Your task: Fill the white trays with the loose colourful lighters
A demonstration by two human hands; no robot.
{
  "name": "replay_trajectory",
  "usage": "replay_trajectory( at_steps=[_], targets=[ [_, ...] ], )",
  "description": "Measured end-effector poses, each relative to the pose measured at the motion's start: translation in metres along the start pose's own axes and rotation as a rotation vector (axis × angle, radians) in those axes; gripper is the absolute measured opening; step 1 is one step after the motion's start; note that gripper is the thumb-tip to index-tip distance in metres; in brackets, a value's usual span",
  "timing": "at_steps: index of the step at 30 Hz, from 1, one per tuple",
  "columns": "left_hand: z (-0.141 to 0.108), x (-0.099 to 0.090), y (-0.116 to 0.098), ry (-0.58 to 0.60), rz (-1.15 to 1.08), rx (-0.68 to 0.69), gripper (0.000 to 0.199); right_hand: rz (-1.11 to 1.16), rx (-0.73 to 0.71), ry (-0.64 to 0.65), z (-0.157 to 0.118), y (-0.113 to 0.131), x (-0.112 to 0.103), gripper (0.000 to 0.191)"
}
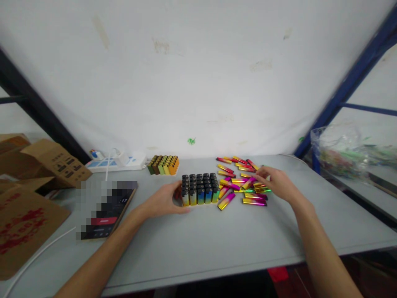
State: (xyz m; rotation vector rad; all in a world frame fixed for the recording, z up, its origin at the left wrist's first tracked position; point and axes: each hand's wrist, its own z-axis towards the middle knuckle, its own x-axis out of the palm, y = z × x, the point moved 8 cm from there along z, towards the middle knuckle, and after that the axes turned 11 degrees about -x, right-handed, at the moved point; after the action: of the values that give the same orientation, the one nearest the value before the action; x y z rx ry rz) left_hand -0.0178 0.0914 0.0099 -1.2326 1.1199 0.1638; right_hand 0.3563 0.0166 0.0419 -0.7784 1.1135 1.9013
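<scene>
Grey tabletop: I find black-topped lighters already ranked upright, frame centre, left hand parted around their left end; metallic casings lie loose centre-right, right hand among them, grip unconfirmed.

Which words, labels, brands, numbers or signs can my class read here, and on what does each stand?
"17": on the screen of the device; its other labels are too small or blurred.
Possibly "56": within the red print on the front carton; the rest is too blurred.
Unreadable: black print and symbols on the rear carton flap.
No readable text: the black-topped lighters and the green wall mark.
</scene>
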Motion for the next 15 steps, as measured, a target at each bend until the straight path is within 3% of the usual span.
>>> replay_trajectory(
  at_steps=[4,7,10,12,15],
  targets=[
    [-0.001,0.0,-0.004,0.015,0.037,-0.022,0.061,-0.066,-0.01,0.023,-0.019,-0.021,0.001,0.043],
    [-0.001,-0.001,-0.005,-0.002,0.059,-0.019,0.061,-0.075,-0.028,0.018,-0.024,-0.014,0.006,0.045],
    [0.0,-0.001,-0.003,-0.009,0.088,-0.012,0.059,0.0,-0.104,-0.025,-0.019,0.018,0.013,0.04],
    [0.0,0.0,-0.002,-0.006,0.094,-0.006,0.057,0.106,-0.201,0.012,-0.012,0.051,0.027,0.042],
    [0.0,0.0,-0.002,-0.001,0.08,0.003,0.059,0.222,-0.311,0.168,0.003,0.094,0.062,0.091]
  ],
)
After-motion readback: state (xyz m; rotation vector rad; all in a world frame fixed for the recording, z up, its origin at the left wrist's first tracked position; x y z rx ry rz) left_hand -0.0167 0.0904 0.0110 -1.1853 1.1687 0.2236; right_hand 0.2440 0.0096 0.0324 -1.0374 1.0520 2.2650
